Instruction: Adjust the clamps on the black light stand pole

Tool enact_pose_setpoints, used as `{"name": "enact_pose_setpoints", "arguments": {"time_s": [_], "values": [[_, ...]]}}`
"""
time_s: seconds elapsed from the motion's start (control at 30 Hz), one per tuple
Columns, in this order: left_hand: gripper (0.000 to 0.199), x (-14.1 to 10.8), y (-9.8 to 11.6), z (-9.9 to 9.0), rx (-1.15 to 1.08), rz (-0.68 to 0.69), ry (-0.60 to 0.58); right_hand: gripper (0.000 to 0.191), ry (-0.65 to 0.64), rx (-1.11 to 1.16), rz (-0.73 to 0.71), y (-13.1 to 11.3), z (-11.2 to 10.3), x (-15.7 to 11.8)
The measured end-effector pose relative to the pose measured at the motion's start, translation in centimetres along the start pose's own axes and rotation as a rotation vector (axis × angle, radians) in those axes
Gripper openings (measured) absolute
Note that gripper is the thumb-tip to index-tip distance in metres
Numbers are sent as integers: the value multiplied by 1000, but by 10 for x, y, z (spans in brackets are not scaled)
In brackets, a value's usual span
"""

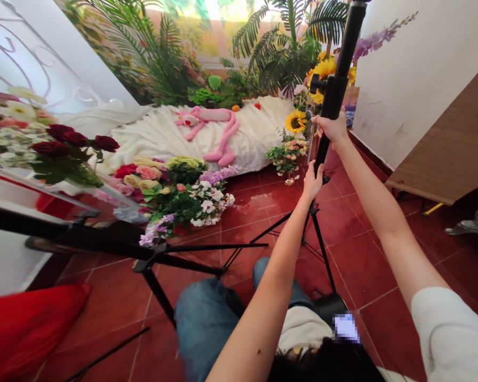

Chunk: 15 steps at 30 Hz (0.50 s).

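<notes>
A black light stand (334,95) rises in front of me, slightly tilted, its tripod legs spread on the floor. My right hand (332,127) is wrapped round the thick upper tube, just under a collar with a black clamp knob (317,84). Lower down, my left hand (314,181) grips the same pole. The fingers of both hands are partly hidden behind the tube. The stand's top runs out of view.
A second black stand (155,260) lies slanting at left. Artificial flowers (183,196) and a pink plush toy (219,115) on white cloth (139,132) are ahead. A brown board (446,143) leans at right; red fabric (32,323) lies lower left.
</notes>
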State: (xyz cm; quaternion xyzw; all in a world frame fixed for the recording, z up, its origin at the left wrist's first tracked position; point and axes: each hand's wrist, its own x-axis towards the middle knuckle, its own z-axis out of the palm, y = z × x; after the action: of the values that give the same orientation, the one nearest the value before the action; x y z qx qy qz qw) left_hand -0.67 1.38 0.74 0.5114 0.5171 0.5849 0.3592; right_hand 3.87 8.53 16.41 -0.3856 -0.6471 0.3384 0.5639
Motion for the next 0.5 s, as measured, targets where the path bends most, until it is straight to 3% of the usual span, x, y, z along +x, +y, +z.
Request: {"name": "enact_pose_setpoints", "arguments": {"time_s": [0.33,0.5], "values": [[53,6,2,-8,50,-14,-75,27,-65,22,45,2,-3,1],[46,20,14,-11,19,71,-86,27,-40,29,87,10,4,0]]}}
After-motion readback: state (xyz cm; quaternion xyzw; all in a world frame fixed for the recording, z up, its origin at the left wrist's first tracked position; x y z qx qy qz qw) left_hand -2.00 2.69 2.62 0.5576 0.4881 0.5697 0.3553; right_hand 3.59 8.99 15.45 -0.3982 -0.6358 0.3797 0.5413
